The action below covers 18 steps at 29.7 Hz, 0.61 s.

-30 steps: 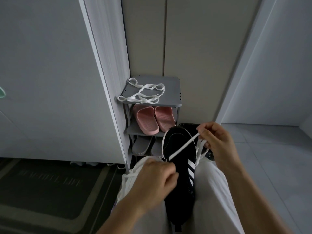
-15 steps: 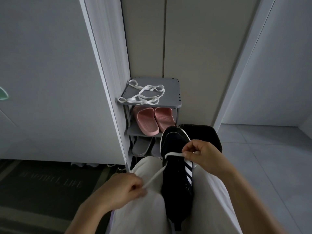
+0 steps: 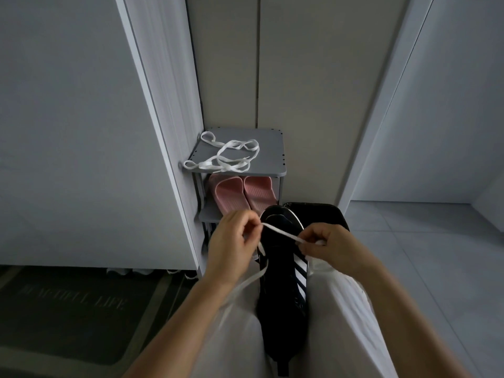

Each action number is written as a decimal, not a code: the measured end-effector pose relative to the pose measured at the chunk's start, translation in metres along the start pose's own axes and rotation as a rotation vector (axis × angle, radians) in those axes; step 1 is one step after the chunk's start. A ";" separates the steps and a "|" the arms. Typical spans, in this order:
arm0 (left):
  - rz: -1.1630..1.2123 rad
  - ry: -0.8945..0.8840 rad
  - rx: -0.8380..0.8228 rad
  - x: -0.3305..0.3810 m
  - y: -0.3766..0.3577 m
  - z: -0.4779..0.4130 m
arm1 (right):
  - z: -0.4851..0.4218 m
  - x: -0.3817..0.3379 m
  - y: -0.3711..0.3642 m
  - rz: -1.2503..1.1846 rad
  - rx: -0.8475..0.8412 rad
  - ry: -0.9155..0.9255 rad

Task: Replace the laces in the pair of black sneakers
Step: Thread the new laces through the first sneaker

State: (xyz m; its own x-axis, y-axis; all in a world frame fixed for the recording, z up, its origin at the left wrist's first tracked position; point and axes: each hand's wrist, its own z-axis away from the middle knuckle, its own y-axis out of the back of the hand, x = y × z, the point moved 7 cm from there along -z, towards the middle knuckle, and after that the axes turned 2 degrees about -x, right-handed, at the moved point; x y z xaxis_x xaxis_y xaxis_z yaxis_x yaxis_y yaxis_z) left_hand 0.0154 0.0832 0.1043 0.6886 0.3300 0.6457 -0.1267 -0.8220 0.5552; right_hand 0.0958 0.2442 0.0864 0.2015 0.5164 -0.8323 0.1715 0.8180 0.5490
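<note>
black sneaker (image 3: 283, 309) wedged between thighs (image 3: 341, 323), toe outward. left hand (image 3: 231, 241) and right hand (image 3: 327, 249) each pinching lace (image 3: 281, 234), taut across toe end. risk of yanking one tip out through uneven pull.

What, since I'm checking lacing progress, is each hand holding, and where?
Both pinch one flat white shoelace over the black striped sneaker: left hand midway, tail hanging below; right hand further along.
</note>
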 end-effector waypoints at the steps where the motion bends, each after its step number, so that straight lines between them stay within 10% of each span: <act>1: 0.015 0.043 0.015 -0.003 0.001 0.001 | 0.000 -0.001 0.001 -0.090 0.007 -0.006; 9: 0.386 0.087 -0.357 0.063 -0.052 0.012 | -0.004 -0.043 0.021 -0.719 0.040 0.038; 18: 0.536 0.286 -0.182 0.043 -0.032 -0.063 | -0.004 -0.020 0.044 -0.239 0.232 -0.031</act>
State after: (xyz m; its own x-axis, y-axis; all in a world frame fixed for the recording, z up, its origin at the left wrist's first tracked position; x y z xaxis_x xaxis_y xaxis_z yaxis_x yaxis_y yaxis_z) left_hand 0.0045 0.1526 0.1477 0.2812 0.0262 0.9593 -0.5377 -0.8236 0.1802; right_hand 0.0955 0.2711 0.1274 0.1573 0.3059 -0.9390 0.4320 0.8337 0.3440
